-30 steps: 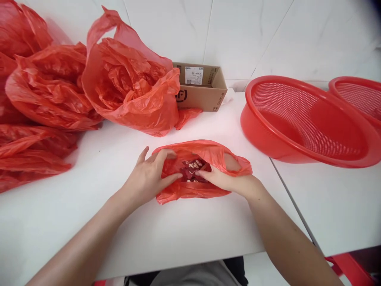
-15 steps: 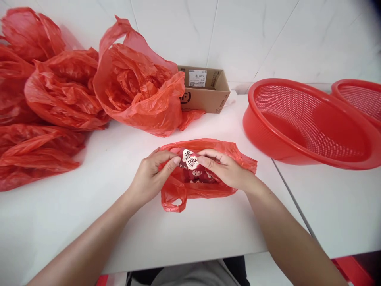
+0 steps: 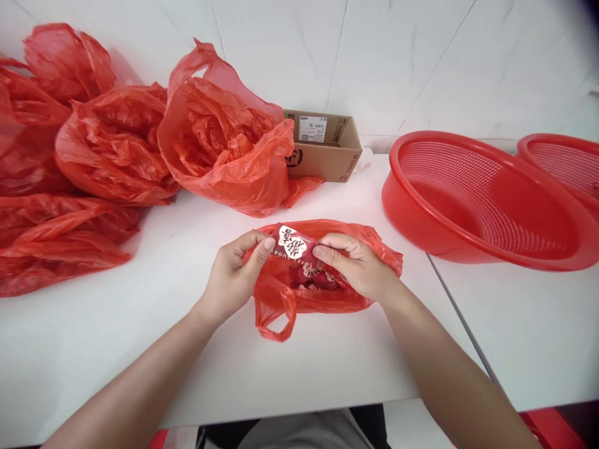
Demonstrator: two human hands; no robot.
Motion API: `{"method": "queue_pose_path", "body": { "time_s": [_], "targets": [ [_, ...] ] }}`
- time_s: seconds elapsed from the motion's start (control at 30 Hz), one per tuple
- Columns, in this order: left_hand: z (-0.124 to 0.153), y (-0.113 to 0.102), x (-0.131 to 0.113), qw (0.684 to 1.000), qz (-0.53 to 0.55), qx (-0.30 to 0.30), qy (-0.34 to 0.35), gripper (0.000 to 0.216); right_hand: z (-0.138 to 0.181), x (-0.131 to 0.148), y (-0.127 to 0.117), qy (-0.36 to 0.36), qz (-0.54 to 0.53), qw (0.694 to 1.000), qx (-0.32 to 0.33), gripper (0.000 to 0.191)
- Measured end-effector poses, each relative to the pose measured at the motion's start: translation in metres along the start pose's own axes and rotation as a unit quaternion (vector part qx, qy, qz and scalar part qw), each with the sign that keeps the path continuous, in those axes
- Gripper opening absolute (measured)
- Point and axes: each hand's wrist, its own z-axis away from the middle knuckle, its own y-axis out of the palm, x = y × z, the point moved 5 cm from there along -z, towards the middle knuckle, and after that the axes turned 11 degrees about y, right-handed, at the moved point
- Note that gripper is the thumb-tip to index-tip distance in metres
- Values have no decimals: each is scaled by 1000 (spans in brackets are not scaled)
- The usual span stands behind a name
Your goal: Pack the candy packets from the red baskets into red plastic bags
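Observation:
A dark red candy packet [image 3: 296,246] with white patches and dark lettering is held flat above an opened red plastic bag [image 3: 327,304]. My left hand [image 3: 238,265] pinches the packet's left edge between thumb and forefinger. At its right edge, the thumb and fingers of my right hand [image 3: 350,259] grip it too. Inside the bag lie several more dark red packets [image 3: 318,278], partly covered by the held one. One looped handle of the bag hangs toward me on the white table [image 3: 224,374].
Several stuffed red plastic bags [image 3: 112,149] crowd the back left. Behind them on the right stands an open cardboard box [image 3: 327,163] against the tiled wall. Two red perforated baskets [image 3: 421,231] occupy the right side, past a seam [image 3: 461,312] in the tabletop.
The packet has been raised a little and turned so its printed face shows more fully. Both hands keep their pinch on it. The view has tilted slightly.

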Motion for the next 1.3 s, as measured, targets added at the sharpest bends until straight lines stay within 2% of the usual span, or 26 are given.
{"method": "queue_pose_path", "body": {
  "time_s": [0.1,0.17,0.23,0.3,0.43,0.53,0.67,0.77,0.83,0.93,1.0,1.1,1.3],
  "targets": [
    [2,2,4,994,77,-39,-68,32,5,9,3,-55,44,995,-66,30],
    [1,1,6,991,98,-45,-83,33,8,10,5,-70,58,991,-94,33],
    [0,-2,8,994,68,-33,-77,33,8,8,7,-62,69,992,-90,34],
    [-3,-7,7,999,-12,-13,-41,31,6,4,8,-34,74,995,-63,32],
    [-4,-8,-6,975,-181,46,117,24,3,-1,6,11,55,998,-34,24],
    [-1,-3,-10,964,-198,73,160,26,2,-1,6,7,46,998,-33,21],
    [2,4,-8,980,-132,72,132,23,1,-2,7,-1,-17,998,-66,19],
    [3,13,-6,982,-119,102,108,26,1,-5,10,2,-80,994,-71,17],
    [3,15,-3,986,-94,119,66,24,0,-8,13,25,-100,993,-50,18],
    [3,13,6,993,4,119,-23,24,-2,-16,16,80,-105,991,10,21],
    [4,11,9,990,53,119,-59,25,-4,-19,16,93,-115,988,44,26],
    [4,10,10,986,77,130,-72,25,-5,-22,13,101,-131,984,62,28],
    [3,7,9,980,109,143,-86,22,-2,-20,9,110,-148,982,47,24]
  ]
}}
